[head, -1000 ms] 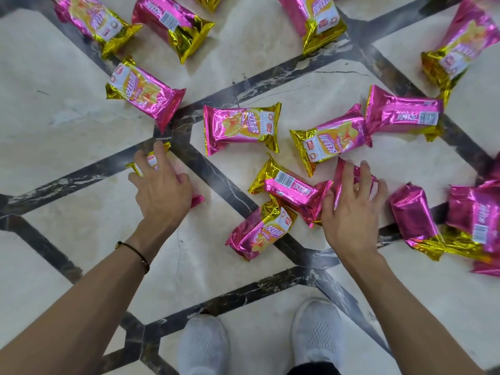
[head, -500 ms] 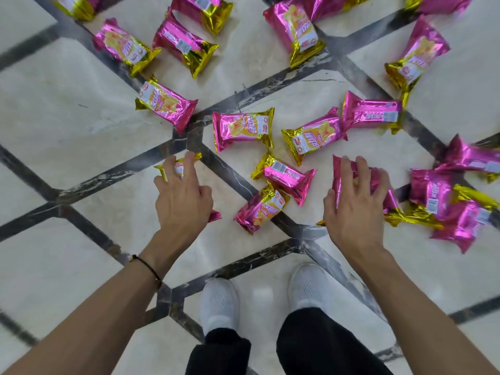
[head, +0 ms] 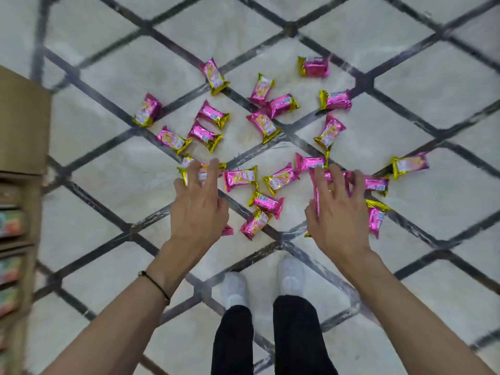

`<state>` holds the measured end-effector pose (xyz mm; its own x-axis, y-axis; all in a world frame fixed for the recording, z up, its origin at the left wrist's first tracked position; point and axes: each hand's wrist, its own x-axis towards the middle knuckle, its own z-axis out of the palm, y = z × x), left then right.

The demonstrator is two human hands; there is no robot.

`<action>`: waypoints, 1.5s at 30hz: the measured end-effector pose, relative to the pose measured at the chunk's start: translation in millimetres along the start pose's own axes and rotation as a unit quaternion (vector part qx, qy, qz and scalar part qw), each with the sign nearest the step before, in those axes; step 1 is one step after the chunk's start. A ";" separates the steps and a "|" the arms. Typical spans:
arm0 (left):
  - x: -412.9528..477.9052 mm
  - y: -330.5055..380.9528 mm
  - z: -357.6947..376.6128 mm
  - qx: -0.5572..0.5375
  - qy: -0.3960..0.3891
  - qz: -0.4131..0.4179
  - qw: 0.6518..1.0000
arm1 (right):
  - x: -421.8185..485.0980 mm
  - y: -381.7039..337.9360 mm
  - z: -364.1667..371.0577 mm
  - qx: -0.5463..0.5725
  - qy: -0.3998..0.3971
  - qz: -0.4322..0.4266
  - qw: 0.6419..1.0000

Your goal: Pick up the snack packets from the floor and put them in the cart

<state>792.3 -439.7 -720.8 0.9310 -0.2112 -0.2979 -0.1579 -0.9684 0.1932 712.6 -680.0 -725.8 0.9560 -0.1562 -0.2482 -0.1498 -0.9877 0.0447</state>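
Note:
Several pink-and-gold snack packets (head: 240, 177) lie scattered on the marble floor (head: 113, 169) in front of my feet. My left hand (head: 198, 212) holds one packet (head: 184, 173) from above; its gold end shows past my fingertips and its pink end sticks out under my palm. My right hand (head: 338, 212) grips another pink packet (head: 316, 190), which runs along my thumb side with a gold corner below the wrist. Both hands are raised above the floor. No cart is visible.
A brown cardboard box (head: 24, 123) stands at the left edge, with shelf-like rows of colourful packs (head: 10, 223) below it. My white shoes (head: 234, 289) stand just behind the packets. The pale floor has dark diagonal inlay lines.
My head has risen, so the floor packets look smaller and farther away. Both hands have come up off the floor with the packets they were grasping.

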 end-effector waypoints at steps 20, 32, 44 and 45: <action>-144.9 88.1 -372.3 -0.023 0.073 0.060 0.995 | -130.9 6.1 -392.2 0.079 0.110 0.020 0.991; -197.0 125.3 -485.6 -0.047 0.171 0.095 0.979 | -165.2 6.2 -505.2 0.130 0.171 0.010 0.977; -204.8 157.9 -521.9 -0.020 0.207 0.107 0.972 | -170.1 34.4 -541.9 0.124 0.221 0.012 0.967; -204.2 158.8 -522.3 -0.010 0.210 0.112 0.971 | -170.7 35.5 -541.4 0.117 0.221 0.014 0.968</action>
<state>749.1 -480.9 -141.1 0.9265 -0.3401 0.1610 -0.3702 -0.9004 0.2283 680.6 -685.3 -158.0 0.9575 -0.2170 0.1899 -0.1815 -0.9653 -0.1878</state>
